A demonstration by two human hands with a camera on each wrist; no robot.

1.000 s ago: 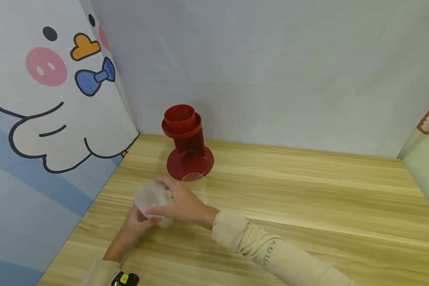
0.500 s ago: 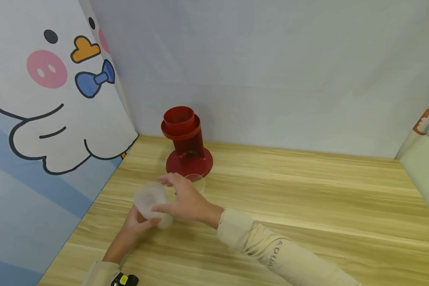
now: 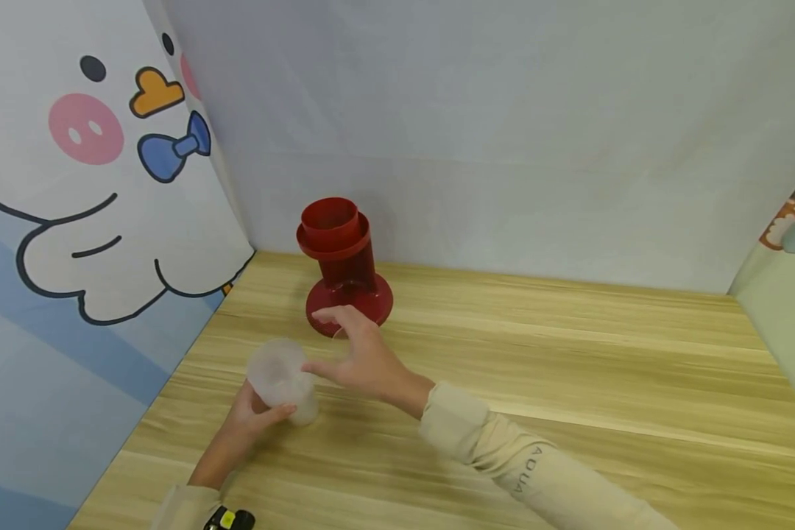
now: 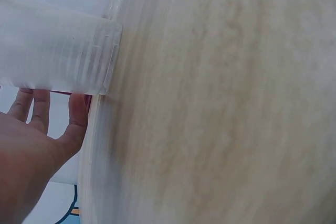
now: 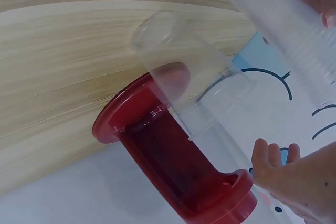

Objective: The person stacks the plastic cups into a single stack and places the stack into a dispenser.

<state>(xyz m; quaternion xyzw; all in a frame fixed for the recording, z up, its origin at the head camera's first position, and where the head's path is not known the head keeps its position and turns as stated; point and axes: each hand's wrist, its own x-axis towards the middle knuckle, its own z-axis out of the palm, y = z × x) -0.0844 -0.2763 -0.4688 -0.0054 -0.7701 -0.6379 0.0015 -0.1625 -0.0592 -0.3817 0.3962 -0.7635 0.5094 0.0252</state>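
A stack of frosted plastic cups [image 3: 280, 368] is gripped by my left hand [image 3: 246, 416], with fingers and thumb around its side. In the left wrist view the nested cup rims [image 4: 102, 51] show as ridges close to the wooden surface. My right hand [image 3: 371, 364] is apart from the stack, its thumb and fingers spread with nothing between them. Beyond it a clear plastic cup [image 5: 176, 61] stands upright, mostly hidden by that hand in the head view. Behind the cup is a red plastic stand [image 3: 350, 276] with a round base and an open ring top.
The wooden table [image 3: 556, 383] stretches away to the right. A pale curtain [image 3: 503, 132] hangs along its back edge. On the left is a cloth [image 3: 126, 243] printed with a cartoon bird.
My right hand has let go of the cup stack and moved right and away from me, its fingers spreading. My left hand keeps holding the stack in about the same place.
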